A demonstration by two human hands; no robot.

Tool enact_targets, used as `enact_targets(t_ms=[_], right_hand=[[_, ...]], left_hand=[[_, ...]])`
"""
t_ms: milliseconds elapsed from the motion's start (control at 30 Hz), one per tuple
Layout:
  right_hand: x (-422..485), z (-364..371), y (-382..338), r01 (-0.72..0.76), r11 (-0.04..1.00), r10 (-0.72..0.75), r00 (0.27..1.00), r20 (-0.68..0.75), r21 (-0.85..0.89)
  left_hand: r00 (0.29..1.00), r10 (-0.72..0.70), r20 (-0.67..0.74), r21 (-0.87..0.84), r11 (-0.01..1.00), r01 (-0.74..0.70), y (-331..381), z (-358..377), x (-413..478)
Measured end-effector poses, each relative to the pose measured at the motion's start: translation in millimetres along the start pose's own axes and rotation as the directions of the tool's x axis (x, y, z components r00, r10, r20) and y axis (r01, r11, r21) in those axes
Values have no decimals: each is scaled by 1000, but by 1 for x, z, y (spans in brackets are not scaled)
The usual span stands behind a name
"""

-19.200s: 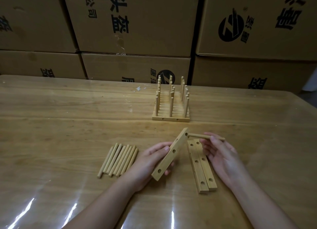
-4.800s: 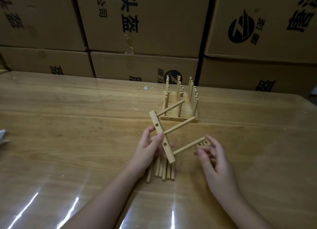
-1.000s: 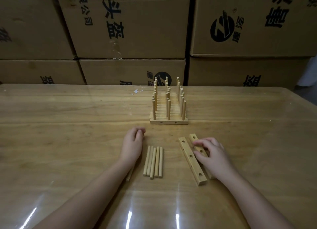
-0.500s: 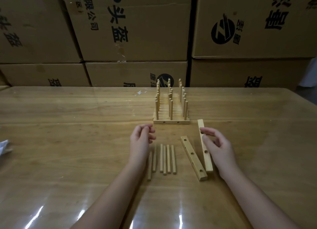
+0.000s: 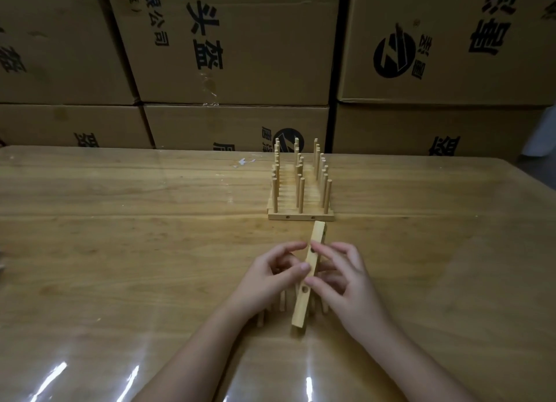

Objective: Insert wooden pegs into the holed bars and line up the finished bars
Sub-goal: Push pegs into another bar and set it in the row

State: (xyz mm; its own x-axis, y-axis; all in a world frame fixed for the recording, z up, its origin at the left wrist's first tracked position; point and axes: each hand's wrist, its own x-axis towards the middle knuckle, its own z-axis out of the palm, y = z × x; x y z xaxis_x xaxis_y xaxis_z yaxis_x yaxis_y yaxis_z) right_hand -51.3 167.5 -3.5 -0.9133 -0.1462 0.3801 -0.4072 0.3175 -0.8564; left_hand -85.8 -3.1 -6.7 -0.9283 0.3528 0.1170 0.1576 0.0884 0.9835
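While the left hand point(image 5: 270, 278) and right hand point(image 5: 346, 281) pinch an empty holed bar point(image 5: 310, 269) by its sides above the near middle of the table point(image 5: 120, 236), probably keeping its holes free for pegging, loose pegs point(image 5: 282, 304) lie half hidden beneath and finished bars point(image 5: 301, 191) stand farther off.

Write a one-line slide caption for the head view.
Empty pale wooden holed bar pinched by left hand and right hand, in front of the lined-up row of pegged wooden bars.

Wooden surface point(image 5: 120, 221), glossy clear cover. Pegged bars point(image 5: 301, 216) stand packed in a row toward the far edge, centre. Loose pegs point(image 5: 260, 319) lie toward the near edge, partly hidden. White scrap point(image 5: 243, 161) near the far edge.
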Motion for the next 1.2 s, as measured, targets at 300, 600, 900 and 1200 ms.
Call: enact_targets(t_ms=[300, 600, 900, 1200], right_hand=[[7, -36, 18, 119, 805, 92, 943, 320, -581], [9, -36, 23, 178, 708, 182, 889, 421, -683], [8, -33, 17, 94, 843, 23, 978, 210, -530], [5, -33, 16, 77, 877, -154, 980, -126, -475]], left_hand=[[988, -148, -51, -512, 853, 101, -11, -25, 15], [992, -126, -7, -590, 801, 98, -14, -27, 17], [996, -79, -38, -465, 884, 53, -12, -24, 15], [993, -119, 4, -384, 917, 112, -1, -20, 10]])
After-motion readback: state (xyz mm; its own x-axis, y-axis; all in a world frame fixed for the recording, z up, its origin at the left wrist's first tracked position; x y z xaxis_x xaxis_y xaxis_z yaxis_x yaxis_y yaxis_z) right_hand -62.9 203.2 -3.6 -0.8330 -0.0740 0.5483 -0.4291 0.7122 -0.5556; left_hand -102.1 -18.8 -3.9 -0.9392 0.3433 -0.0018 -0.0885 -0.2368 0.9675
